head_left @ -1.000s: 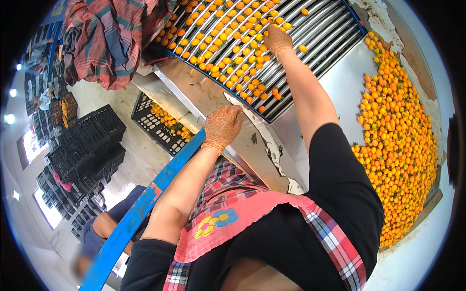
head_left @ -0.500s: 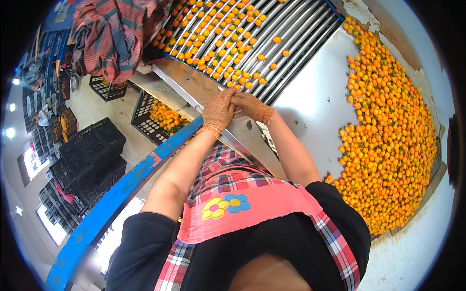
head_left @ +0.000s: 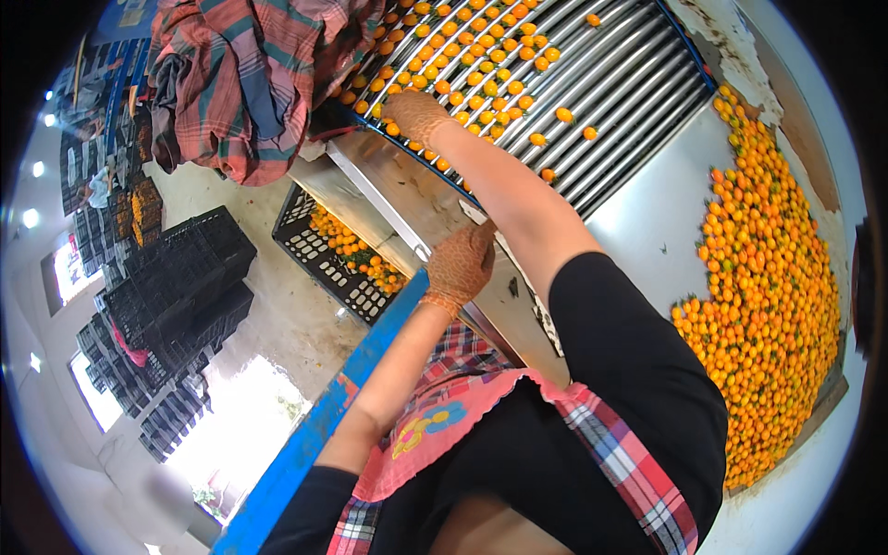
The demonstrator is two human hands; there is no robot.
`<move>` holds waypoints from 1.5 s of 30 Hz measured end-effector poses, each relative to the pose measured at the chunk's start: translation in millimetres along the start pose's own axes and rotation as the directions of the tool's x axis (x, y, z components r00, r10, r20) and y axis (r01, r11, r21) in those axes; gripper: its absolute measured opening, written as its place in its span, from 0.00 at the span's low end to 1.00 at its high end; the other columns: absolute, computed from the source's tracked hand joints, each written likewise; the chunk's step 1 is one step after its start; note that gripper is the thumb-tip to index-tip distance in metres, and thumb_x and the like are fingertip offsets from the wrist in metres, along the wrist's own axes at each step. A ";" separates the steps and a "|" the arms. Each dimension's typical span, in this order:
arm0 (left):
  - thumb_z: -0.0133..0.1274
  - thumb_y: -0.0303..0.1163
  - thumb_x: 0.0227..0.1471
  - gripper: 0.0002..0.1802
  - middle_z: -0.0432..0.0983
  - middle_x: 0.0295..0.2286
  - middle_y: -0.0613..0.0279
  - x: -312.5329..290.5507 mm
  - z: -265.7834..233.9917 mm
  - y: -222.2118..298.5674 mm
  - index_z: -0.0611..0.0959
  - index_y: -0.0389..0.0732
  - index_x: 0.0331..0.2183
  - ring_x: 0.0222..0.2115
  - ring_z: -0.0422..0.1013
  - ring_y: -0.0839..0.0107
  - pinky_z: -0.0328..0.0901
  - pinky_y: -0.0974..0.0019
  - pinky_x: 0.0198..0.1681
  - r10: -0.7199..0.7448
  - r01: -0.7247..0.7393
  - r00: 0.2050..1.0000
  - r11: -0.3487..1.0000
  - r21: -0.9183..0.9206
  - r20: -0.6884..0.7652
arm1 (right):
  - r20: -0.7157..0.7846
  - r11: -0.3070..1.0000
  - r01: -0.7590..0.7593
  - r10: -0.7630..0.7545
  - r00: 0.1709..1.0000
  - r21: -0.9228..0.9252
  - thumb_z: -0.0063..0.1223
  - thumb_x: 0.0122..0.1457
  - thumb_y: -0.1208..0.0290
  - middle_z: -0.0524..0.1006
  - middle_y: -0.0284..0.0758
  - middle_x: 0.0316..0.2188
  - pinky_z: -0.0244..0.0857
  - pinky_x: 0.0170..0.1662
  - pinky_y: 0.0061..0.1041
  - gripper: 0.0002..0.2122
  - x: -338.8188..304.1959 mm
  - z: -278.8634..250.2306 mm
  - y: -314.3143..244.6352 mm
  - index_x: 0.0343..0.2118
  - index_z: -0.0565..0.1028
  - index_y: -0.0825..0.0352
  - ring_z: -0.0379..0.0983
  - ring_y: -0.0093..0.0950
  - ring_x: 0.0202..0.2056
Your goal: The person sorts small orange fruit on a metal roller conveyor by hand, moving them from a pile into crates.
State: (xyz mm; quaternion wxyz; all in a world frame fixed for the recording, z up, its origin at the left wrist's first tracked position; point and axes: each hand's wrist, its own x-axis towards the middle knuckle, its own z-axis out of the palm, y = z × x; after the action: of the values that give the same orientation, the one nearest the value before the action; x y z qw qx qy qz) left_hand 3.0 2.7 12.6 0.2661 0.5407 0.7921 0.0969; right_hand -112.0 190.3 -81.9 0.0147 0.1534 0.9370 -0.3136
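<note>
My right hand (head_left: 413, 116), in a patterned orange-brown glove, reaches across to the near left part of the metal rollers (head_left: 615, 102). Orange-yellow cherry tomatoes (head_left: 476, 79) lie around it on the rollers. Its fingertips point down among them and are hidden behind the hand. Over the metal ledge at the front of the rollers is my left hand (head_left: 461, 265), gloved alike. The left fingers are curled together; whatever may be inside them is hidden.
A large heap of cherry tomatoes (head_left: 777, 305) covers the right of the metal tray (head_left: 647, 217). A blue rail (head_left: 319, 421) runs at my left. Below stands a black crate (head_left: 305, 231) of tomatoes; stacked crates (head_left: 180, 277) are beyond. Plaid cloth (head_left: 268, 83) hangs at upper left.
My hands were together at the ledge and have parted. The right moved forward and left onto the rollers; the left came back toward me. The view has shifted.
</note>
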 end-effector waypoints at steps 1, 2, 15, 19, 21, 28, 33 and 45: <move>0.51 0.32 0.47 0.16 0.73 0.28 0.55 -2.0 -1.7 1.3 0.76 0.45 0.42 0.28 0.72 0.53 0.67 0.51 0.28 0.022 -0.021 1.000 0.997 0.069 -0.019 | 0.115 0.992 0.064 -0.051 0.992 -0.110 0.44 0.53 0.79 0.76 0.38 0.38 0.68 0.41 0.34 0.13 14.6 3.7 -6.0 0.40 0.77 0.62 0.73 0.39 0.42; 0.52 0.31 0.47 0.16 0.73 0.28 0.55 -3.7 0.9 -0.5 0.76 0.45 0.42 0.28 0.72 0.53 0.67 0.52 0.28 0.008 -0.008 1.000 0.998 0.067 0.002 | 0.104 0.970 0.186 -0.171 0.980 -0.158 0.45 0.53 0.77 0.76 0.39 0.39 0.69 0.41 0.35 0.12 17.2 7.6 -3.4 0.39 0.77 0.64 0.73 0.38 0.44; 0.51 0.42 0.52 0.15 0.77 0.29 0.54 -1.5 -3.6 -5.7 0.77 0.46 0.40 0.29 0.73 0.53 0.68 0.54 0.31 0.043 -0.043 0.998 0.999 -0.017 -0.047 | 0.259 0.107 -0.391 0.589 0.765 0.914 0.52 0.51 0.54 0.74 0.35 0.30 0.65 0.32 0.22 0.22 -210.1 -9.3 1.8 0.39 0.74 0.71 0.71 0.22 0.30; 0.56 0.50 0.47 0.27 0.75 0.26 0.54 4.9 -13.7 0.3 0.75 0.46 0.46 0.28 0.73 0.56 0.67 0.57 0.30 0.131 -0.131 0.991 0.991 -0.015 -0.042 | 0.261 -0.178 -0.191 0.679 0.686 0.965 0.55 0.51 0.62 0.74 0.33 0.32 0.66 0.37 0.21 0.21 -286.2 5.8 -58.0 0.45 0.72 0.70 0.71 0.22 0.34; 0.59 0.51 0.44 0.31 0.74 0.24 0.55 1.2 -12.5 3.0 0.73 0.46 0.48 0.26 0.72 0.57 0.66 0.59 0.28 0.212 -0.213 0.977 0.976 -0.041 -0.027 | 0.179 -0.253 0.026 0.752 0.634 0.967 0.55 0.52 0.63 0.75 0.33 0.34 0.67 0.40 0.22 0.21 -303.4 14.3 -78.2 0.47 0.71 0.69 0.72 0.25 0.39; 0.56 0.39 0.52 0.28 0.78 0.31 0.51 -4.2 42.5 -10.3 0.68 0.46 0.53 0.31 0.76 0.62 0.68 0.64 0.32 0.618 -0.572 0.785 0.750 -0.333 0.041 | 0.029 0.235 -0.311 0.755 0.656 0.921 0.59 0.47 0.57 0.77 0.39 0.32 0.69 0.35 0.22 0.23 -346.5 8.8 -88.6 0.41 0.74 0.71 0.73 0.27 0.29; 0.54 0.41 0.54 0.22 0.77 0.30 0.53 -25.8 47.7 20.0 0.73 0.38 0.47 0.31 0.73 0.69 0.66 0.68 0.37 0.459 -0.387 0.865 0.868 -0.310 0.204 | -0.221 0.286 -0.368 0.953 0.209 0.884 0.57 0.52 0.53 0.73 0.44 0.46 0.65 0.48 0.30 0.27 -436.7 62.2 -56.0 0.49 0.70 0.66 0.68 0.33 0.48; 0.48 0.46 0.51 0.21 0.77 0.35 0.49 4.2 1.6 -6.9 0.78 0.43 0.43 0.36 0.73 0.50 0.67 0.52 0.40 0.113 -0.118 0.991 0.989 0.083 0.067 | -0.145 -0.622 -0.604 0.627 -0.765 0.499 0.50 0.50 0.45 0.68 0.48 0.52 0.60 0.51 0.41 0.33 -754.1 38.5 1.9 0.51 0.69 0.70 0.67 0.44 0.50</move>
State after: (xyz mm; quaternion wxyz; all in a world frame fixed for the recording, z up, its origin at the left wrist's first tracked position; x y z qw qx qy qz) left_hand -2.8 3.6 6.9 0.2606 0.5996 0.7542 0.0609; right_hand 604.2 -40.9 -20.5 0.0321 0.9806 0.1794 -0.0728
